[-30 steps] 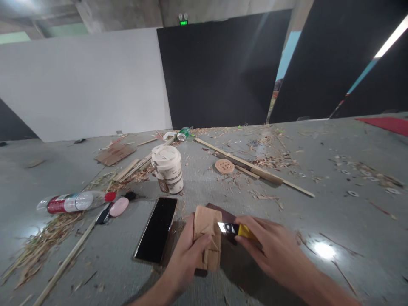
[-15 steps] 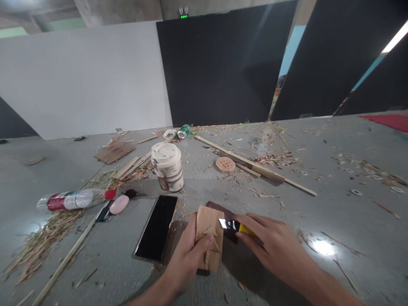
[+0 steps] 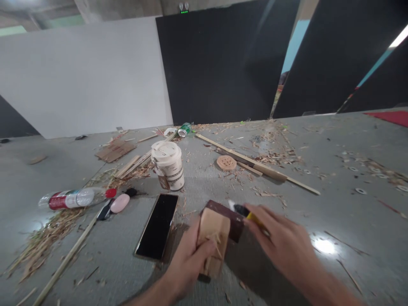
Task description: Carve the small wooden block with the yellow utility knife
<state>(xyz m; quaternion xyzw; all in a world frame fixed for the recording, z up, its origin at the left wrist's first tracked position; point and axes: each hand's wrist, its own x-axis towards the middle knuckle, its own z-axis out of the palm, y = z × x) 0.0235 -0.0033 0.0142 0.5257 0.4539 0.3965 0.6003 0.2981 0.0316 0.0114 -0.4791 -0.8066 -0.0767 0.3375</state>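
Within left hand, wooden block; right hand near, gripping knife.

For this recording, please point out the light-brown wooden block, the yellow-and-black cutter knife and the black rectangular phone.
Light-brown wooden block (image 3: 216,223): head view, on its broad upper face.
Yellow-and-black cutter knife (image 3: 241,210): head view, on the black section behind the blade.
Black rectangular phone (image 3: 157,227): head view, middle of the screen.

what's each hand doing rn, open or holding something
Left hand: closed, holding the wood block.
Right hand: closed, holding the knife, blade out.
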